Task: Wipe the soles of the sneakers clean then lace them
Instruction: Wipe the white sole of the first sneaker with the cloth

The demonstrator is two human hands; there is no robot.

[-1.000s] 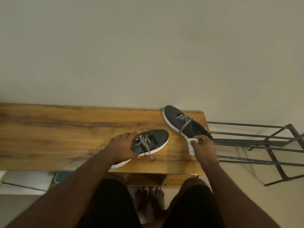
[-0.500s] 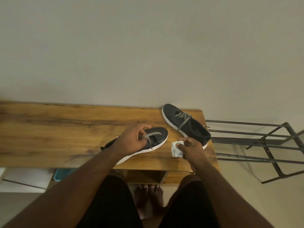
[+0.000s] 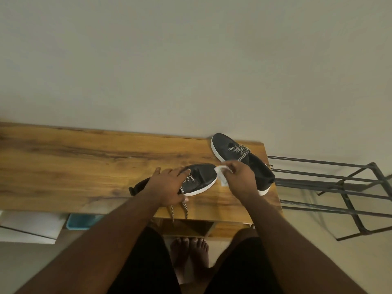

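Note:
Two black sneakers with white soles lie on the wooden table [image 3: 84, 166]. My left hand [image 3: 169, 184] grips the near sneaker [image 3: 203, 177] over its laces, whose striped ends hang past the table's front edge. My right hand [image 3: 239, 177] pinches a small white wipe [image 3: 221, 176] right at that sneaker's toe. The far sneaker [image 3: 227, 148] rests at the table's right end, toe toward the wall, its heel partly hidden behind my right hand.
A dark metal rack [image 3: 339, 187] stands just right of the table. A blue container [image 3: 81, 221] and white sheets [image 3: 29, 227] sit low at the left under the table edge. My bare feet [image 3: 188, 249] are below, between my knees.
My right hand carried the wipe left from the far sneaker to the near sneaker's toe. My left hand slid over the near sneaker's laces and the laces now dangle off the edge.

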